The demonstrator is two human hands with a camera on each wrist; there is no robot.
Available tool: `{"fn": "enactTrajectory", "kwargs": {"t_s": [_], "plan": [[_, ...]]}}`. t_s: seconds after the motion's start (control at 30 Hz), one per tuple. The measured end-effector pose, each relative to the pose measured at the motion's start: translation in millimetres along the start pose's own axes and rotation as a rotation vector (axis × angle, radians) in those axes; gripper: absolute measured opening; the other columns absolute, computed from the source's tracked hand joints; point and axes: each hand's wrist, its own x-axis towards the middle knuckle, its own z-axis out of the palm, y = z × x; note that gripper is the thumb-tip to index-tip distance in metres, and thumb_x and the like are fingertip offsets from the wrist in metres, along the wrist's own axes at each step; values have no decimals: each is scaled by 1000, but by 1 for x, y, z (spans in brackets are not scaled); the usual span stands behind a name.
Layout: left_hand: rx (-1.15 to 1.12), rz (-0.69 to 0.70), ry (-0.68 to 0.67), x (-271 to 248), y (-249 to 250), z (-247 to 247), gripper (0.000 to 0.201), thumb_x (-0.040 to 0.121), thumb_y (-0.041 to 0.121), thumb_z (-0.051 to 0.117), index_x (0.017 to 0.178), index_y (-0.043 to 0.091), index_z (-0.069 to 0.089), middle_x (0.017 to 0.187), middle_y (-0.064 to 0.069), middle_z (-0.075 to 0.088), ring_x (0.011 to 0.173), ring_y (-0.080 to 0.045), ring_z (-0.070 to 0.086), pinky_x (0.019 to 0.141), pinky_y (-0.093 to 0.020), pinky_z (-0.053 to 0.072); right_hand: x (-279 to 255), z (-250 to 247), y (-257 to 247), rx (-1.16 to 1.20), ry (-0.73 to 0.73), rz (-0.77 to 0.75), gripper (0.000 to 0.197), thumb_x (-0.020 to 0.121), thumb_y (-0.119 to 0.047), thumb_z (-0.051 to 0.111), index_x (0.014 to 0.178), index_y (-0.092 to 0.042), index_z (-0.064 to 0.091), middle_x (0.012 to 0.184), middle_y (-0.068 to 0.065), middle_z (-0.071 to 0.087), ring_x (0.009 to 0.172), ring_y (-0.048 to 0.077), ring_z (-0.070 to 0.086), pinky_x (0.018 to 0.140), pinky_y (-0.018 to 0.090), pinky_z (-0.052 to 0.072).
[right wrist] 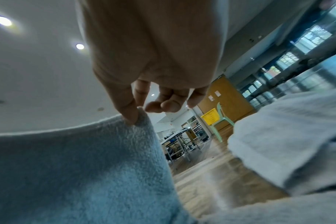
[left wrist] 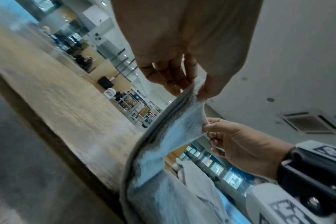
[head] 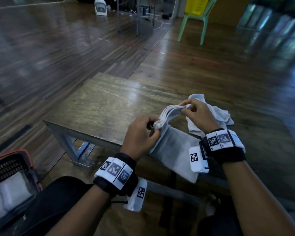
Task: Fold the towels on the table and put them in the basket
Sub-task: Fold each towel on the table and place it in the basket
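Note:
A pale grey-white towel (head: 174, 150) hangs over the near edge of the wooden table (head: 100, 106), its top edge lifted and bunched between both hands. My left hand (head: 143, 132) pinches one corner of that towel (left wrist: 175, 133) between thumb and fingers. My right hand (head: 194, 111) pinches the other corner of the towel (right wrist: 82, 166), thumb against forefinger. Another towel (head: 220, 116) lies crumpled on the table behind my right hand. The basket (head: 12, 167), dark mesh with an orange rim, stands at the lower left with a folded white towel (head: 8, 193) inside.
Wooden floor surrounds the table. A green plastic chair (head: 194, 21) with a yellow crate (head: 197, 5) stands far back right. A white fan (head: 100, 6) and metal-legged tables stand at the back. My dark-clothed lap (head: 58, 206) sits below the table edge.

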Motion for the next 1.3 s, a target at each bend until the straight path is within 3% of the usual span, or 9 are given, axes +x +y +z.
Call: {"fn": "enactTrajectory", "kwargs": {"t_s": [0.13,0.33,0.53,0.63,0.77,0.9,1.0,1.13,1.3], "plan": [[83,148,-143,-6,16,32,19,81,26,61,97,17,63,90,2,62,82,-16,57,72,-34,46,-19,-26,19,67,9,97,14,87,-5,60,84,-19,59,70,8,56,57,8,52,53,14,44],[258,213,-313,-19,33,66,33,77,41,43,99,24,62,94,5,62,91,-18,58,76,-28,29,-34,-46,50,95,-35,385,20,91,-11,48,90,2,62,76,9,58,60,16,52,53,19,42],[356,296,-514,-28,33,79,25,70,30,65,93,22,59,94,3,61,94,-23,56,81,-33,29,-54,-54,71,43,-102,453,16,86,-6,60,71,-11,60,65,1,58,43,-2,54,45,7,41],[399,333,-572,-32,27,81,23,66,33,58,86,21,58,88,2,61,85,-24,58,81,-34,27,-57,-56,77,66,-142,494,17,85,1,60,73,-10,56,63,4,54,36,-4,51,40,8,38],[426,389,-550,-39,21,84,24,63,36,40,78,23,55,77,6,58,73,-20,58,77,-35,27,-58,-55,86,30,-197,476,17,83,2,63,75,-12,56,68,6,57,39,-4,53,46,10,44],[451,424,-566,-43,15,89,19,64,34,44,76,24,53,73,8,56,71,-19,58,78,-36,26,-59,-53,90,-24,-240,451,17,82,1,63,75,-12,56,69,7,59,43,0,53,51,15,46],[503,420,-662,-46,9,91,18,64,40,55,78,28,55,74,12,57,77,-15,56,80,-36,27,-61,-50,92,-71,-282,438,16,82,-3,65,74,-14,57,77,7,61,63,11,56,60,22,47],[426,255,-724,-31,18,82,36,66,56,43,86,29,56,86,13,58,91,-9,50,92,-38,27,-65,-48,89,-365,-226,413,13,76,-28,73,78,-23,61,80,-12,63,86,12,59,92,41,42],[498,202,-594,18,11,79,24,87,35,52,110,27,57,117,9,56,115,-12,48,99,-34,16,-82,-48,57,-636,-105,209,4,87,-28,56,84,-26,57,93,-7,59,93,15,57,91,41,34]]}}
